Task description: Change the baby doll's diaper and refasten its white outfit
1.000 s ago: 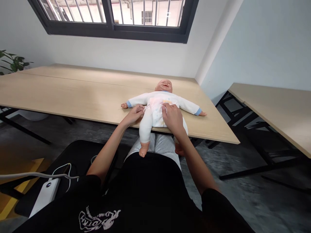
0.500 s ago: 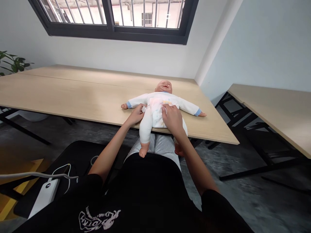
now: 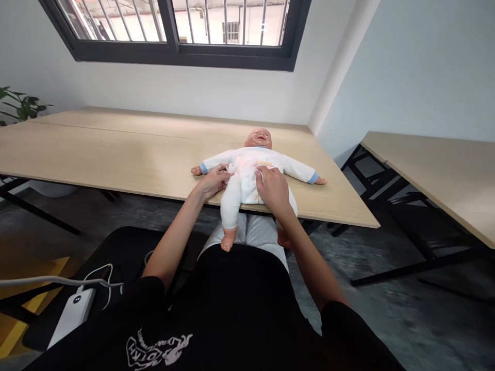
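A baby doll (image 3: pixel 258 138) in a white top with blue cuffs lies face up on the wooden table (image 3: pixel 154 154), its legs hanging over the near edge. Round its hips is a white diaper (image 3: pixel 249 188) with a coloured print at the waist. My left hand (image 3: pixel 215 180) is at the doll's hip on the left of the view, fingers closed on a white side tab (image 3: pixel 231 168) of the diaper. Across the diaper's front, my right hand (image 3: pixel 273 188) has its fingers bent and pressed to the waist part. Its palm hides the diaper's other side.
A second table (image 3: pixel 425 165) stands to the right across a gap. Below left, a black chair (image 3: pixel 127 247) holds a white power bank (image 3: pixel 73 314) with a cable (image 3: pixel 58 279). The wall and a barred window (image 3: pixel 181 51) are behind the table; a plant (image 3: pixel 23 105) is at far left.
My left hand has shifted slightly up, and its fingers lie more over the diaper's side, with the tab lifted a little. My right hand stays at the waist. The view has tilted slightly.
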The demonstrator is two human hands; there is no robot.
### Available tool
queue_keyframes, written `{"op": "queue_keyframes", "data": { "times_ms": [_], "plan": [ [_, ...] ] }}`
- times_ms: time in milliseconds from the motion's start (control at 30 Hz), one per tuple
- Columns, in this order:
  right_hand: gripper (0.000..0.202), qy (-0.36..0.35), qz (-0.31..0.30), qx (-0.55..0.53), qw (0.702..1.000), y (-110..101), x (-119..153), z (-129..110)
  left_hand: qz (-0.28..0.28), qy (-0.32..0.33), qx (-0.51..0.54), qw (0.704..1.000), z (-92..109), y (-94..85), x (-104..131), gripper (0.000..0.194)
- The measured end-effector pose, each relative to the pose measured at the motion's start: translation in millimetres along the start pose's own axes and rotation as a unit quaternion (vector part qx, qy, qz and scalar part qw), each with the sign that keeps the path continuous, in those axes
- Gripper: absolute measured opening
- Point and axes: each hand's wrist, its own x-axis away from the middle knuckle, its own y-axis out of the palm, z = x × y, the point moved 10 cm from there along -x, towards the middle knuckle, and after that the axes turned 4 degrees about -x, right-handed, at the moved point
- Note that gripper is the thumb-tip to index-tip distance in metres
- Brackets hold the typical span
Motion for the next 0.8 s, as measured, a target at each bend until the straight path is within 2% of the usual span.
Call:
{"op": "queue_keyframes", "data": {
  "times_ms": [67,167,267,367,533,667,800],
  "plan": [
    [0.043,-0.001,-0.001,0.003,1.0,0,0,-1,-0.035,0.004,-0.014,0.999,3,0.8,4,0.055],
    [0.042,0.001,-0.002,0.006,1.0,0,0,-1,-0.055,0.054,-0.093,0.993,14,-0.4,10,0.061],
    [0.042,0.007,0.0,0.005,1.0,0,0,-1,-0.032,0.112,-0.222,0.968,20,-1.0,10,0.061],
    [0.042,0.015,-0.005,0.005,1.0,2,-1,1,-0.003,0.156,-0.274,0.949,22,2.6,9,0.057],
    [0.042,0.011,0.007,-0.005,1.0,3,-1,2,0.075,0.225,-0.329,0.914,34,3.4,14,0.027],
    [0.042,0.012,0.007,-0.002,1.0,3,-1,2,0.08,0.229,-0.356,0.903,38,6.4,12,0.01],
    [0.043,0.014,-0.005,0.005,1.0,3,-1,1,0.039,0.194,-0.335,0.921,30,8.5,5,0.018]
  ]
}}
